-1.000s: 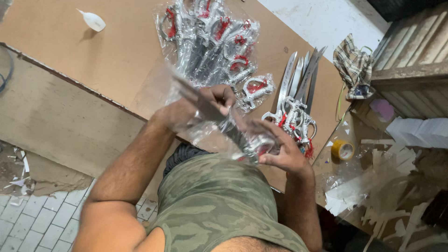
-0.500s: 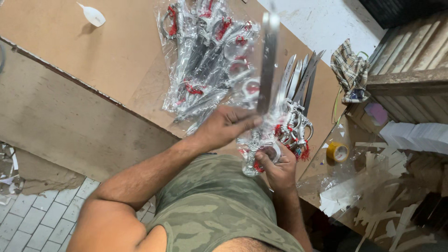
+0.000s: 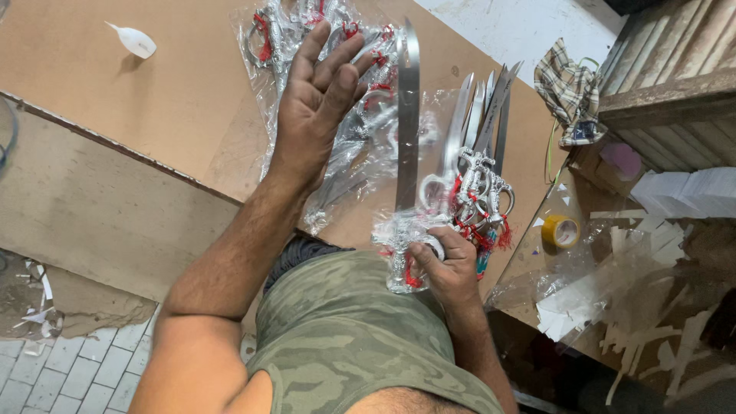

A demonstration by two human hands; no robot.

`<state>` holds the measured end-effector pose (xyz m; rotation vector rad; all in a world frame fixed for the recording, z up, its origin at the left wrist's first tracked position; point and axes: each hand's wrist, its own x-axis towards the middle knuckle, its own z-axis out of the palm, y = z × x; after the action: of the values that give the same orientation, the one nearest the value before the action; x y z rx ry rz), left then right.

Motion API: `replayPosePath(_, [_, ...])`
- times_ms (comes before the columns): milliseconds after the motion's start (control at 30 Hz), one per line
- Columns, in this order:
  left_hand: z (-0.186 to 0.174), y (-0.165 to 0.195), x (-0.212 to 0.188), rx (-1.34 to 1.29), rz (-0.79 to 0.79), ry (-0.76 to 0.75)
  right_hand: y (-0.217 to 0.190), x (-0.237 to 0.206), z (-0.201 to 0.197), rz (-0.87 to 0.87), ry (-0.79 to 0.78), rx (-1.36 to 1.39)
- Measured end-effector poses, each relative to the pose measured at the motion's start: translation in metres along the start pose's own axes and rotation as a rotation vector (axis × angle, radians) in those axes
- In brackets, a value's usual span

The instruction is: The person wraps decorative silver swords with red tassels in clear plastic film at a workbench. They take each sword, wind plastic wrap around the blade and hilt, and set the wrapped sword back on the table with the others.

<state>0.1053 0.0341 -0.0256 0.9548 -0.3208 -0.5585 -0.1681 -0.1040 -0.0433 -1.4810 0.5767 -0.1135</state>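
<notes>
Over the brown table point(image 3: 153, 115), I see left hand point(image 3: 318, 100) flat, fingers spread above bagged swords point(image 3: 360, 146), right hand point(image 3: 448, 268) fisted on hilt, sword point(image 3: 407, 130) upright, bright steel, red tassel, plastic-sleeved, near the belly.

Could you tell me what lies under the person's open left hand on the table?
Under the left hand lies a pile of clear plastic bags holding silver toy swords with red tassels. How many bags sit directly beneath the palm is hidden by the hand.
</notes>
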Motion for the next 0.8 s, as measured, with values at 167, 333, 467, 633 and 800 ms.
replayPosePath(167, [0.027,-0.008,-0.004,0.079,-0.194,-0.150,0.001,-0.001,0.002,0.011,-0.001,0.024])
replayPosePath(333, [0.047,-0.032,-0.057,0.284,-0.383,-0.370,-0.015,-0.001,0.006,0.051,0.068,0.083])
replayPosePath(467, [0.033,-0.037,-0.063,0.166,-0.409,-0.327,-0.024,0.000,0.003,0.210,0.086,0.187])
replayPosePath(633, [0.025,-0.025,-0.058,0.094,-0.427,-0.196,-0.013,-0.012,-0.013,0.184,-0.041,0.107])
replayPosePath(800, [0.037,-0.016,-0.058,0.016,-0.385,0.055,0.012,-0.033,-0.040,0.136,0.100,0.058])
